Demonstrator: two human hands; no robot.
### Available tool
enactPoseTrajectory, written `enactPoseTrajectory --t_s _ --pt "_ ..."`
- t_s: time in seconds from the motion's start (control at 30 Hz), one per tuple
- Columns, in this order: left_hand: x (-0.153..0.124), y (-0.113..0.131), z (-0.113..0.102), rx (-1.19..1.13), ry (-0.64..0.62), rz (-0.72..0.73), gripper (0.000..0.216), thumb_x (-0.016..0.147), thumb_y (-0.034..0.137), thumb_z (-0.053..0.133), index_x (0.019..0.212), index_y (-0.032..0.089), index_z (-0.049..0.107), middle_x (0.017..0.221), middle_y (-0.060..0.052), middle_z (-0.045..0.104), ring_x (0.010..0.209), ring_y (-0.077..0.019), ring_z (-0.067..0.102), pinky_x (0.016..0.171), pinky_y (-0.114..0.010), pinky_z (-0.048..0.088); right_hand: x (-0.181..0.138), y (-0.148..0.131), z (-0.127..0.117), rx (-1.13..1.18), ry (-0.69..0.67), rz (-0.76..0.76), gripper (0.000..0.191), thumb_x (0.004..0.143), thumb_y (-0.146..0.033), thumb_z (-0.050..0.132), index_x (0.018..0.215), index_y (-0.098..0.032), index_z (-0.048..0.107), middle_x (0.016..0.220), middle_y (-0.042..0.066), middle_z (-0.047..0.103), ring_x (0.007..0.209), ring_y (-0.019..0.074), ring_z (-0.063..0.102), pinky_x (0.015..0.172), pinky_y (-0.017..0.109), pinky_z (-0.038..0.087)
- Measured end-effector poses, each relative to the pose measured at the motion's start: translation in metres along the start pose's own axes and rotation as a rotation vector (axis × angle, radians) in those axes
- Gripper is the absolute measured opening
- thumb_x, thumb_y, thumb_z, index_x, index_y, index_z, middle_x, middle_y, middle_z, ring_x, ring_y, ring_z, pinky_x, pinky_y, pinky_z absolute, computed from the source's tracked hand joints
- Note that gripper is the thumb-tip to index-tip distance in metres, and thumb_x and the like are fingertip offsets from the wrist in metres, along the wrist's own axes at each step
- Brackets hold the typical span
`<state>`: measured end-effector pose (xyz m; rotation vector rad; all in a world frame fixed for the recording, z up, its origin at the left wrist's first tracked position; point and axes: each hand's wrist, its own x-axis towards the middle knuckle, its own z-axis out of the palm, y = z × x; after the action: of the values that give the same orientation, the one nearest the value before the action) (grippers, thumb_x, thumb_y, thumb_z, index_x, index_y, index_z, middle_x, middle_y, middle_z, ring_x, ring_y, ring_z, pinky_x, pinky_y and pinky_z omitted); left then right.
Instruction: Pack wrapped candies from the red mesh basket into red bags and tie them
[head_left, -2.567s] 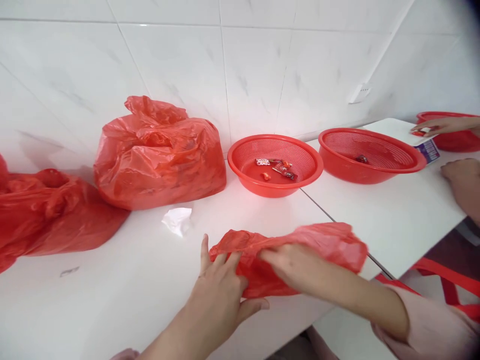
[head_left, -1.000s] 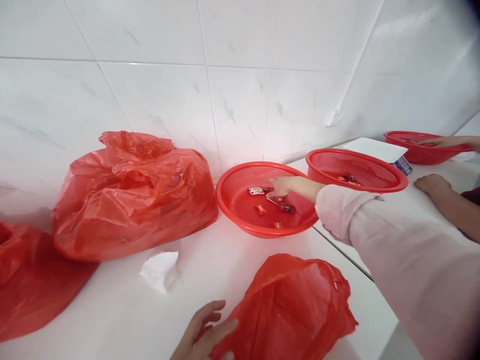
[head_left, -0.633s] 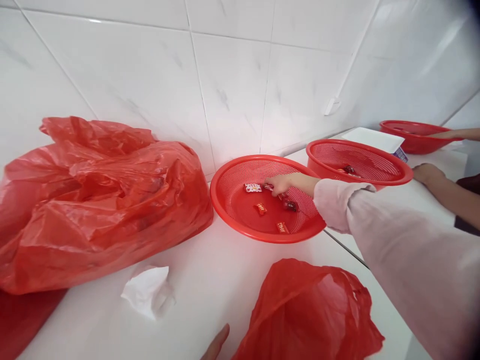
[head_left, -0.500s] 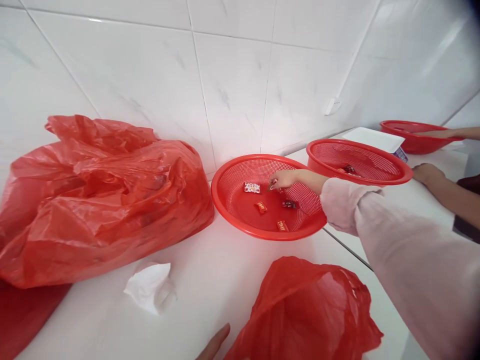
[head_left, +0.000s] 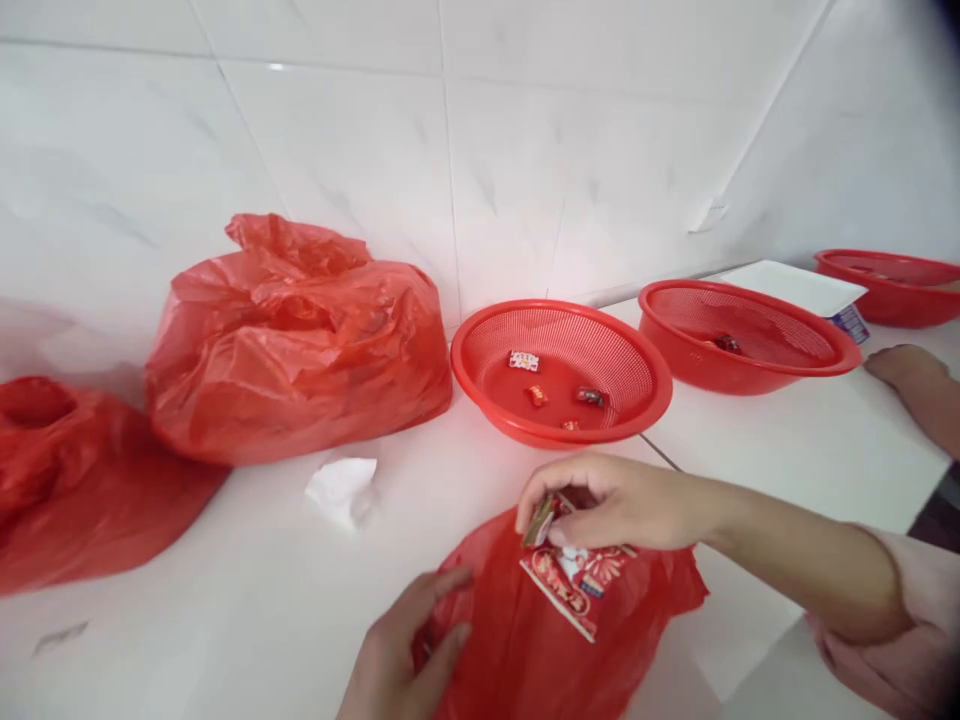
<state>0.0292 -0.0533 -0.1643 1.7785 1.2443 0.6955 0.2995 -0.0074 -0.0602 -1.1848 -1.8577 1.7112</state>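
My right hand [head_left: 607, 500] is closed on several wrapped snacks above the red plastic bag [head_left: 517, 640]. A red-and-white snack packet [head_left: 574, 590] hangs below its fingers, and a small gold-edged wrapper shows between thumb and fingers. At the bag's left edge is my left hand [head_left: 409, 645], its thumb and index finger apart. Its other fingers are mostly hidden. Beyond the bag stands a red mesh basket [head_left: 480, 400]. In it lie a white patterned packet [head_left: 523, 360], an orange-red wrapped sweet [head_left: 535, 396], a dark wrapped one [head_left: 590, 397] and another small one near the front rim.
Two large red plastic bags, one full [head_left: 300, 350] and one at far left [head_left: 82, 490], lie on the white table. A crumpled white tissue [head_left: 343, 490] is nearby. To the right are another red basket [head_left: 750, 372], a white tray [head_left: 795, 288] and another person's hand [head_left: 904, 370].
My right hand has come out of the basket with snacks and moved over the red bag. More of my left hand shows. The view has shifted.
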Motion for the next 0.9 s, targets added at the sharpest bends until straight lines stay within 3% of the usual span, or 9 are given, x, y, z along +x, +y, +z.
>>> enactPoseTrajectory --t_s 0.1,0.23,0.37,0.47,0.73,0.9 --pt "0.000 0.013 -0.002 -0.106 0.022 -0.134 0.037 0.086 0.030 0.056 0.122 0.026 0.065 0.123 -0.004 0.067 0.112 -0.0202 0.063 0.096 -0.030 0.049 0.014 0.031 0.024 -0.061 0.066 0.034 0.023 0.087 -0.032 0.059 0.102 -0.017 0.067 0.100 0.006 0.069 0.088 0.0183 0.064 0.076 0.029 0.049" --pt "-0.002 0.020 -0.002 -0.147 0.079 -0.225 0.042 0.086 0.034 0.055 0.127 0.025 0.061 0.122 -0.004 0.066 0.101 -0.0197 0.064 0.092 -0.032 0.049 0.031 0.059 0.022 -0.157 0.133 0.008 0.030 0.091 -0.043 0.054 0.099 -0.017 0.068 0.102 0.005 0.069 0.094 0.0195 0.063 0.082 0.031 0.047" --pt "-0.003 0.020 -0.003 -0.110 0.156 -0.243 0.046 0.085 0.037 0.055 0.128 0.023 0.060 0.098 -0.004 0.070 0.076 -0.0170 0.062 0.080 -0.031 0.050 0.026 0.055 0.010 -0.245 0.160 0.055 0.034 0.092 -0.047 0.051 0.103 -0.020 0.068 0.100 0.004 0.070 0.092 0.0195 0.063 0.082 0.032 0.047" --pt "-0.003 0.020 -0.003 -0.103 0.155 -0.242 0.047 0.085 0.038 0.054 0.129 0.023 0.060 0.085 -0.003 0.068 0.070 -0.0160 0.058 0.074 -0.030 0.049 0.019 0.047 0.004 -0.278 0.182 0.055 0.035 0.092 -0.048 0.050 0.106 -0.022 0.068 0.101 0.003 0.070 0.092 0.0197 0.063 0.081 0.032 0.046" --pt "-0.003 0.025 -0.003 -0.138 0.237 -0.281 0.050 0.083 0.043 0.057 0.130 0.023 0.058 0.091 -0.003 0.068 0.058 -0.0116 0.051 0.061 -0.025 0.046 0.026 0.053 0.012 -0.444 -0.007 0.131 0.037 0.089 -0.051 0.051 0.084 -0.018 0.068 0.077 0.000 0.066 0.064 0.0125 0.055 0.057 0.024 0.039" --pt "-0.004 0.029 -0.005 -0.172 0.267 -0.319 0.054 0.082 0.045 0.058 0.132 0.026 0.056 0.083 -0.001 0.067 0.058 -0.0120 0.052 0.056 -0.024 0.045 0.050 0.071 0.015 -0.488 -0.010 0.286 0.034 0.083 -0.054 0.059 0.084 -0.020 0.066 0.078 0.002 0.069 0.065 0.0145 0.059 0.057 0.025 0.043"
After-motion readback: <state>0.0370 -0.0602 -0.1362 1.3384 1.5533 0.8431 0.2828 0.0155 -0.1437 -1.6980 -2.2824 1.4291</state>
